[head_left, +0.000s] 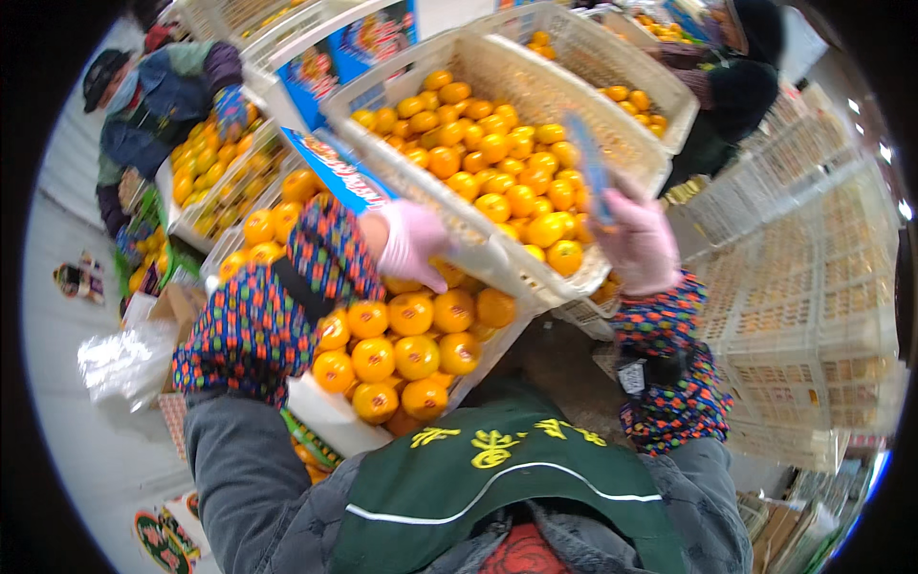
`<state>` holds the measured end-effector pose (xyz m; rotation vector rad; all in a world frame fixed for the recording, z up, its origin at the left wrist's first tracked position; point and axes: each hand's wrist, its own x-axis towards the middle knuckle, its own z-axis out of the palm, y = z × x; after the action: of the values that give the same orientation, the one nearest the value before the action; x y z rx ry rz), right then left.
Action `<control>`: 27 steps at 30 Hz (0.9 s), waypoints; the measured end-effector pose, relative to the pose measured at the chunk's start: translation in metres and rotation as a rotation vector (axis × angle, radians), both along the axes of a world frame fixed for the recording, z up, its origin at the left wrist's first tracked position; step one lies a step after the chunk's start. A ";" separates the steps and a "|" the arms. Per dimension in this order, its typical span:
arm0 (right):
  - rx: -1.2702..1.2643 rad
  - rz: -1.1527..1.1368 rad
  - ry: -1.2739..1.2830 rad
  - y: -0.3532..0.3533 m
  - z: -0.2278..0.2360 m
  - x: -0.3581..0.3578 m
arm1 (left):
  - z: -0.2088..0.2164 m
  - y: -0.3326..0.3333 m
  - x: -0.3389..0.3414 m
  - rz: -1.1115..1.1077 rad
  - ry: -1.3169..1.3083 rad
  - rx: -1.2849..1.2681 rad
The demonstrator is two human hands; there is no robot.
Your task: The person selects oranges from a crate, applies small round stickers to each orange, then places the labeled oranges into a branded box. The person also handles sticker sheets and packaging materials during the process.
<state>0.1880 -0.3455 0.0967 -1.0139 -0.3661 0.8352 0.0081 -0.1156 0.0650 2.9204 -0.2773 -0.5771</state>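
My left hand (413,241), in a thin pale pink glove, is over a box of oranges (413,313) in front of me. Its fingers are stretched out and apart, with the tips close to the fruit at the far side. Several oranges there carry small red stickers. A whitish blurred sheet or strip (481,256) lies beside those fingers; I cannot tell if they touch it. My right hand (643,241) is raised at the near right corner of a large crate and closed round a long blue strip (590,167), smeared by motion.
The large cream plastic crate (626,158) is full of loose oranges (497,158). Behind it stands another crate (583,57). A blue printed carton flap (335,172) rises at the left. Stacked crates (794,306) fill the right side. A co-worker (158,105) handles oranges at the far left.
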 end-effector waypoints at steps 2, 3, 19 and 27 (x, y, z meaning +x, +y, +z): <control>-0.004 0.187 0.048 0.006 -0.007 -0.003 | -0.022 -0.030 -0.006 0.032 -0.042 0.269; 0.050 0.238 0.066 0.012 -0.012 -0.005 | -0.030 -0.034 -0.018 -0.035 -0.160 0.233; 0.138 0.357 -0.049 0.243 -0.137 -0.110 | -0.092 -0.099 -0.074 0.625 -0.349 0.482; 0.154 0.515 -0.016 0.261 -0.177 -0.101 | -0.082 -0.356 -0.200 2.052 -1.154 -0.839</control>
<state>0.0871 -0.0841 -0.0802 -0.7906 -0.7121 1.2397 -0.1920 -0.4718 -0.0170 1.0898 1.5747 1.1274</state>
